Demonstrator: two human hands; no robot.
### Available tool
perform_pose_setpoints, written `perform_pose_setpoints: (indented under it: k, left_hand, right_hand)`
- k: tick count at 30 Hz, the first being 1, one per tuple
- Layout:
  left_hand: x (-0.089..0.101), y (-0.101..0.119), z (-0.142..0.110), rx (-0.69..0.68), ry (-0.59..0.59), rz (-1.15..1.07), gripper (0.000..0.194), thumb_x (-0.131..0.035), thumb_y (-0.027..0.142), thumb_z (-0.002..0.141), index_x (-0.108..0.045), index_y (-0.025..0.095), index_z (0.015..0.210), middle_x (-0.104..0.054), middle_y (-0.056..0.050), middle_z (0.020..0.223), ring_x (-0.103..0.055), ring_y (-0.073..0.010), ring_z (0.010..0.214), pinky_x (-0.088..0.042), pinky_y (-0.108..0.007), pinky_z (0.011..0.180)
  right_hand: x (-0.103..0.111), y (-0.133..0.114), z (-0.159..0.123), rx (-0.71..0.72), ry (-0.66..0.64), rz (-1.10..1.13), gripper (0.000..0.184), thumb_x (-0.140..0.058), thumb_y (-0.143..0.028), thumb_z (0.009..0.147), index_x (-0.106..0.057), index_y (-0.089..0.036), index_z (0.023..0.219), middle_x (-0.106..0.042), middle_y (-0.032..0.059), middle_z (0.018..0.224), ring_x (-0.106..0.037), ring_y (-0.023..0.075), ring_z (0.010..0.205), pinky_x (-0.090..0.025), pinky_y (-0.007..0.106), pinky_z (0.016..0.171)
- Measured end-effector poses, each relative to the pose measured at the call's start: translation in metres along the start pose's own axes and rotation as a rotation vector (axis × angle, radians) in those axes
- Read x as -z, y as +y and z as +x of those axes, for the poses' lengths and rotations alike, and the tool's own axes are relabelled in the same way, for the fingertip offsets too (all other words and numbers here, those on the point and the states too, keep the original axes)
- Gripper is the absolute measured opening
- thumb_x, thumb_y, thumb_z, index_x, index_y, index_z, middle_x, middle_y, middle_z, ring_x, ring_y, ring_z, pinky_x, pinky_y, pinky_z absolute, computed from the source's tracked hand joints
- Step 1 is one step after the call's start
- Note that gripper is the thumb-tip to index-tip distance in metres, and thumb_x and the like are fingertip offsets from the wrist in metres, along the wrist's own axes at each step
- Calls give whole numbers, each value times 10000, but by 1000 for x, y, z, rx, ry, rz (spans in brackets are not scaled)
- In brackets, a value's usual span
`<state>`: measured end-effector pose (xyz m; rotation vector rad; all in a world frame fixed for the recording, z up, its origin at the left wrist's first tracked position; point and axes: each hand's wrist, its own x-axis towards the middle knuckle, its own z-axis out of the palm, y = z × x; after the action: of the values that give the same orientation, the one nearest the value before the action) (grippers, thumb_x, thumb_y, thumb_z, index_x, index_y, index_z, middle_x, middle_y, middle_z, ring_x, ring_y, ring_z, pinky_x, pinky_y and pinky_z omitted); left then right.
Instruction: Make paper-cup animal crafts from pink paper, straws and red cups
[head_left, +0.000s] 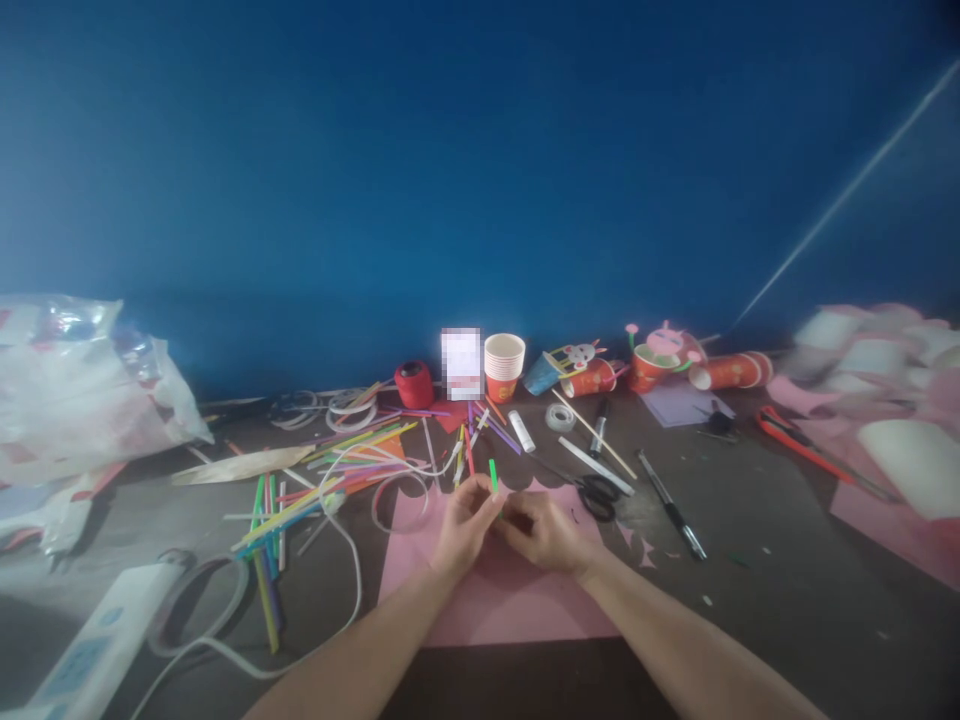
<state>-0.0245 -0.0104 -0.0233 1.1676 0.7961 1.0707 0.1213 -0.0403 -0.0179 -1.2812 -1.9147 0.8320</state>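
Note:
My left hand (469,525) is closed in a pinch on a short green straw (493,475), whose upper end sticks up past the fingertips. Close against it, my right hand (541,530) has its fingers curled and pressed together; whatever lies between them is hidden. Both hands are over a pink sheet of paper (517,615) with a scalloped far edge. Just right of the right hand lie black-handled scissors (600,495), and small pink paper scraps (646,550) lie nearby.
Coloured straws (274,520) and a white cable (356,570) spread leftward, near a power strip (97,640) and glue gun (67,515). Stacked paper cups (504,365) stand at the back. A pen (679,520) and a red utility knife (806,445) lie right.

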Motion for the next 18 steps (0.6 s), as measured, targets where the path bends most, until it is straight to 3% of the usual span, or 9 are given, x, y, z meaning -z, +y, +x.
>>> perform_pose_setpoints:
  k: [6,13,18]
  left_hand:
    - [2,-4,0,18,-22,10,174,-635,306,781,-556,155,747,-526,15,697,-474,-95,662,-393,-212,651]
    - [2,-3,-1,39,14,-20,182,-645,312,767,-553,156,749,-502,25,657,-456,-86,615,-379,-202,594]
    - [3,0,-1,37,41,4,162,-637,301,772,-571,154,791,-508,20,686,-453,-82,629,-365,-189,589]
  right_hand:
    - [-3,3,-1,22,29,-3,91,-500,-182,764,-496,-178,673,-510,-19,607,-442,96,534,-315,205,499]
    - [-2,1,1,25,10,-3,213,-512,-289,816,-469,-179,639,-484,-30,582,-433,89,525,-295,199,483]
    - [-3,1,2,45,32,-3,258,-489,-271,828,-405,-185,600,-412,-43,555,-386,84,513,-276,202,479]
